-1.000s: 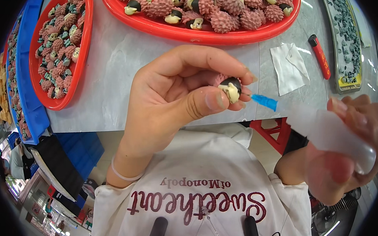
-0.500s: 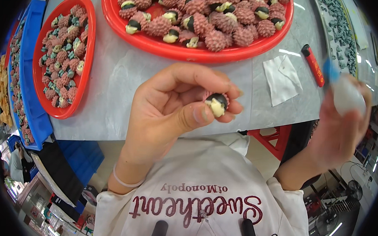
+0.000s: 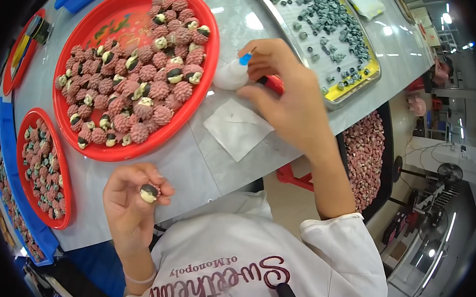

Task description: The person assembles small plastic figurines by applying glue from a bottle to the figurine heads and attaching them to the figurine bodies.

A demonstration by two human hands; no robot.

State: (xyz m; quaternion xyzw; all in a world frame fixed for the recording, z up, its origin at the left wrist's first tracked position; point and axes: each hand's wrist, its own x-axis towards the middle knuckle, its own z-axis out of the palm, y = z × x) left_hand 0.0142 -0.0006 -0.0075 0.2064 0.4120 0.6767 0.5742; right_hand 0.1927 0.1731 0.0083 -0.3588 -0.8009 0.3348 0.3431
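My left hand (image 3: 130, 202) pinches a small pink knobbly piece (image 3: 149, 193) with a cream and black face, held just above the grey table's near edge. My right hand (image 3: 284, 94) reaches over the table and rests its fingers on a white squeeze bottle with a blue tip (image 3: 232, 73), which lies on the table beside the big red round tray (image 3: 121, 18). That tray holds several of the same pink pieces (image 3: 138, 95). A white paper square (image 3: 238, 128) lies under my right wrist.
A smaller red tray (image 3: 57, 214) of pink pieces sits at the left on blue trays (image 3: 9, 190). A metal tray with a yellow liner (image 3: 360, 85) holds several small grey parts. A red marker (image 3: 273, 85) lies under my right hand. A black bin (image 3: 364, 155) of pink pieces stands below the table's right edge.
My right hand has swung the bottle from beside my chest out to the table by the big tray. My left hand has lowered with the piece still pinched.
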